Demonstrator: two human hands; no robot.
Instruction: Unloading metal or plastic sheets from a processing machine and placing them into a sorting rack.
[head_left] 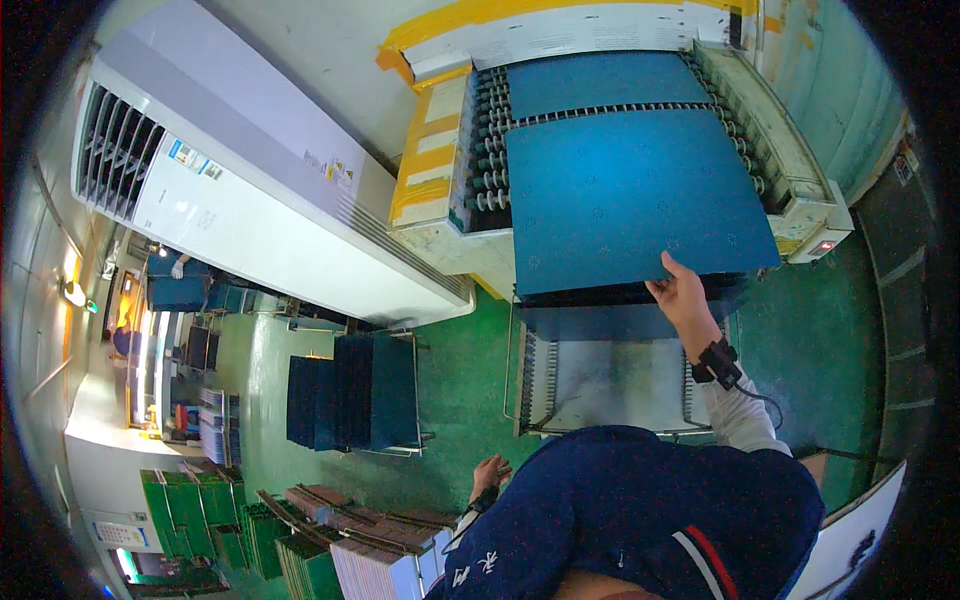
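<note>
A wide blue circuit board panel (635, 195) lies with its far part on a roller conveyor machine (485, 165). Its near edge sticks out toward me. My right hand (683, 298) grips that edge right of the middle, thumb on top and the fingers partly hidden underneath. Farther in on the rollers lies a second blue panel (605, 82), beyond a narrow gap. Below the held panel, more dark blue panels (600, 322) stand in a metal rack (610, 385). My left hand (490, 474) hangs low at my side, empty, with its fingers loosely apart.
A tall white air conditioner (270, 215) stands left of the machine. Dark panels (375, 390) fill a rack on the green floor at left. Several stacks of panels (375, 560) stand at lower left. Far left, a gloved hand (179, 267) of another person shows by a blue panel.
</note>
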